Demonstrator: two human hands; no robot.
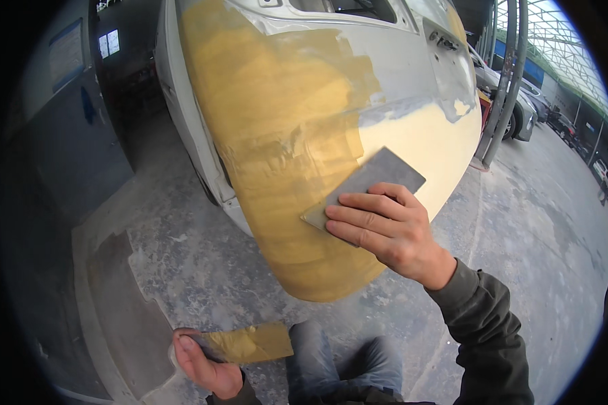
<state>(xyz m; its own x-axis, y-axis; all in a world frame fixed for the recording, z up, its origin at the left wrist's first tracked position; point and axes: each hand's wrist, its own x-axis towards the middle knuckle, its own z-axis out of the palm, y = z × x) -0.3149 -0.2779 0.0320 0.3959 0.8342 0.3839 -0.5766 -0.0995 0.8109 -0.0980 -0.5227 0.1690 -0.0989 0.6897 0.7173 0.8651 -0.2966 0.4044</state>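
Observation:
A car body panel fills the middle, grey-white at the top, with a broad darker yellow coat of filler over its left and lower parts. Paler cream filler lies on its right side. My right hand grips a flat grey rectangular putty spreader, its face tilted over the filler and its lower left edge at the yellow coat. Low on the left, away from the panel, my left hand pinches a second flat putty spreader loaded with yellow filler, thumb on top.
Grey metal posts stand right of the panel, with a silver car behind them. A dark door is at the left. Below is a stained concrete floor with a darker patch. My legs show at the bottom.

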